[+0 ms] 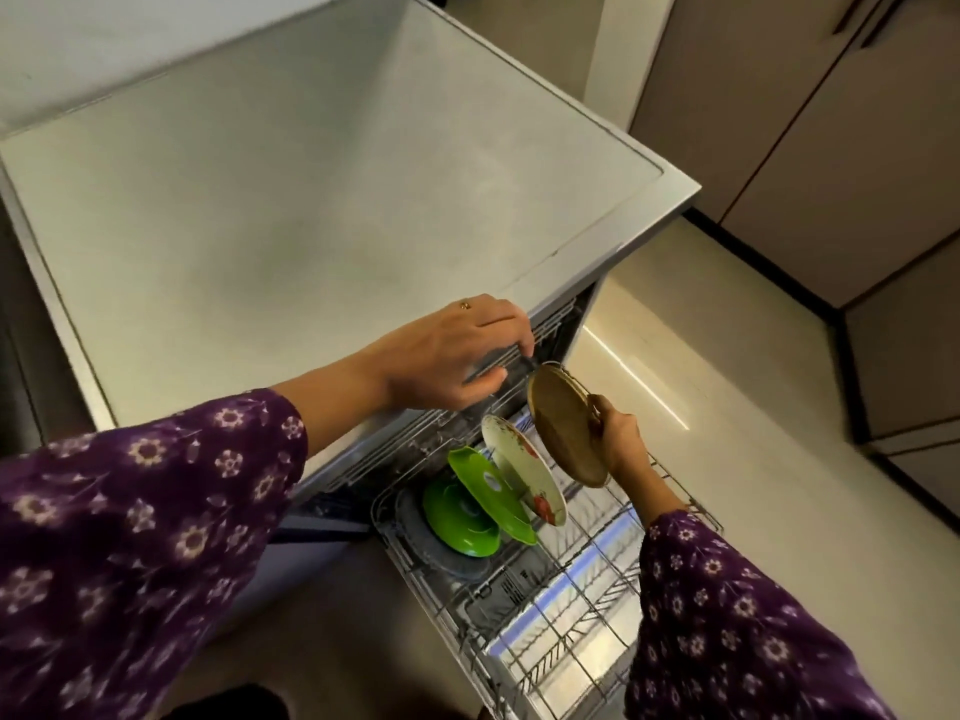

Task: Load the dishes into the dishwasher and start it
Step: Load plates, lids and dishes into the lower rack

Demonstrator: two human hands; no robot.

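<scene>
We judge the loading about halfway. Two green plates [480,498] and a floral plate [524,470] stand in the lower rack [576,595], centre-bottom of the frame, with many slots left and the dishwasher [311,200] not yet started. Our right hand [618,439] has its fingers grasping the rim of the brown plate [563,423], which is round, dull and tilted on edge just beside the floral one. Our left hand [457,356] has its fingers clasped on the upper rack [550,324].

Both sleeves [130,511] are deep purple, strewn with pale cream flowers. A gold ring [465,305] shows on the left hand [457,350]. The round brown plate [563,426] is plain. The cream round plate [524,470] bears red flowers, and the two lime-green plates [488,491] are bright and glossy. The upper wire rack [553,324] and lower wire rack [571,589] are silver-grey, the dishwasher top [311,200] greyish white, and the floor [727,381] cream.
</scene>
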